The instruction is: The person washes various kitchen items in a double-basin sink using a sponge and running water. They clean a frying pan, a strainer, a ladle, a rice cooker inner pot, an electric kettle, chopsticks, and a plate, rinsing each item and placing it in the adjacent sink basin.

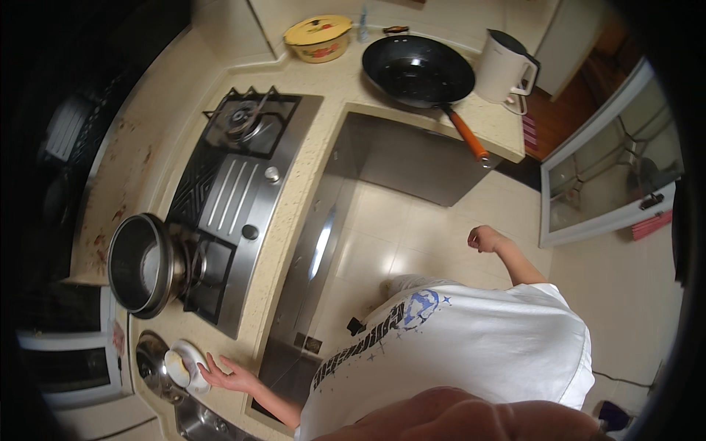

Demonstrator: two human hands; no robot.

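My left hand (231,376) is at the counter's lower left, palm up with its fingers spread and nothing in it. It is right beside a white plate (199,380); whether the fingertips touch the rim I cannot tell. On or against that plate is a small white dish (175,366) with something yellow in it. My right hand (485,240) hangs over the tiled floor, away from the counter, its fingers loosely curled and no object visible in it. A deep steel pot (140,267), lidless and dark inside, stands on the near burner of the gas hob (234,198).
A black wok (416,69) rests on the counter (333,82), its orange handle (466,135) jutting past the edge. Beside it are a white electric kettle (499,69) and a lidded yellow enamel pot (319,41). A steel sink (201,423) lies lower left. A glazed door (612,154) stands at right.
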